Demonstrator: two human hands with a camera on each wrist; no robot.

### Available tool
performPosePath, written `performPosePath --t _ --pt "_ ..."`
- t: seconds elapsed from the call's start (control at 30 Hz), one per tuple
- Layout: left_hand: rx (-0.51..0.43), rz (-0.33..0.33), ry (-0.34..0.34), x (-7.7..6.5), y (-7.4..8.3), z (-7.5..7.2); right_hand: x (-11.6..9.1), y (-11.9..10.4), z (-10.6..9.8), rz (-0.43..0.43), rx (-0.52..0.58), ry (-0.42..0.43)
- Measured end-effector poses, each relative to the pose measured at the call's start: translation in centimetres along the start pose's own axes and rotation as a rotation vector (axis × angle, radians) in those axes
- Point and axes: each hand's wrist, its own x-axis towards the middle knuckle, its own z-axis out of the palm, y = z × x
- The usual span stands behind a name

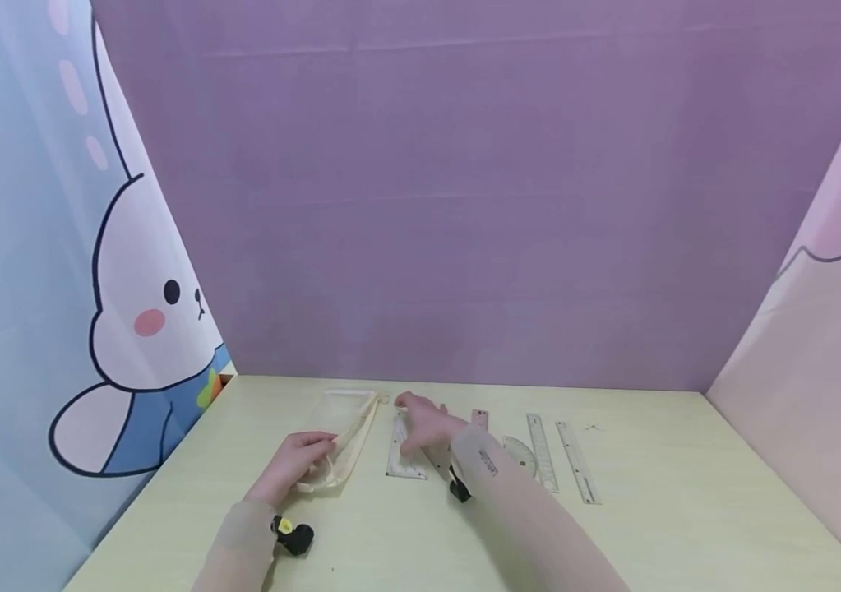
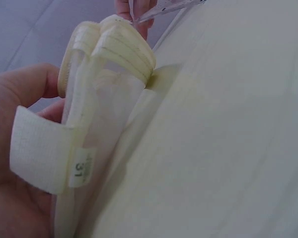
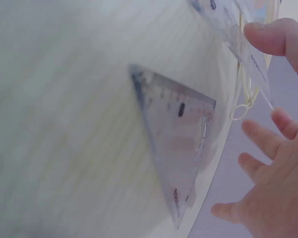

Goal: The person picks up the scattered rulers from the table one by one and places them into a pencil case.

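My left hand (image 1: 290,464) grips a cream mesh zip pouch (image 1: 337,411) that lies at the left of the table. In the left wrist view the pouch (image 2: 102,99) bulges up at its zipped end, and a white tab with a "31" label sticks out from its side. Just right of the pouch, my right hand (image 1: 431,423) pinches a clear set square (image 3: 253,64) between thumb and index finger, the other fingers spread. A second clear set square (image 3: 176,129) lies flat on the table below that hand, partly hidden by it in the head view.
To the right lie a partly covered strip with a pinkish end (image 1: 480,418), a clear protractor (image 1: 519,454), a ruler with cut-out holes (image 1: 542,452) and a plain clear ruler (image 1: 578,462). A small thin item (image 1: 593,427) sits beyond them. A purple curtain (image 1: 464,247) borders the table's back.
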Motion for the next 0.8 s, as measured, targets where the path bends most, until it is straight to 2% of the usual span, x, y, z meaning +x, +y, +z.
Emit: performPosePath --t 0.1,0.33,0.7,0.8 --pt "0.003 -0.005 0.002 0.1 -0.08 -0.06 -0.04 -0.09 0.05 -0.023 0.042 0.01" --pt "-0.006 -0.007 -0.005 0.14 -0.39 -0.03 -0.33 0.05 0.36 -0.071 0.256 -0.031" --pt "-0.004 -0.003 -0.004 0.08 -0.37 -0.17 -1.01 0.07 0.63 -0.056 0.407 -0.003" --pt "-0.01 -0.001 -0.001 0.08 -0.31 -0.2 -1.01 0.26 0.71 -0.039 0.409 0.015"
